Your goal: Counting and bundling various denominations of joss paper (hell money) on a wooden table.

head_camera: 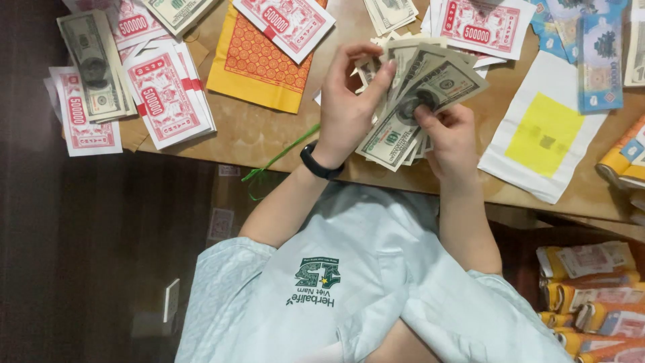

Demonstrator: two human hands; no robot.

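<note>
My left hand (pixel 346 101), with a black band on its wrist, grips a thick fanned stack of grey-green paper banknotes (pixel 430 81) from the left, thumb laid across the top notes. On the other side my right hand (pixel 451 138) holds the lower right of the same fan, its thumb pressing on the front note. The stack hangs just above the brown table (pixel 248 138), near its front edge. My pale shirt fills the bottom of the view.
Red-and-white banded note bundles (pixel 161 101) and a grey-green bill stack (pixel 94 64) lie at the left. An orange patterned sheet (pixel 259 60), a white sheet with a yellow square (pixel 544 131), blue notes (pixel 598 54), a green string (pixel 282 154) and orange packets (pixel 591 302) surround me.
</note>
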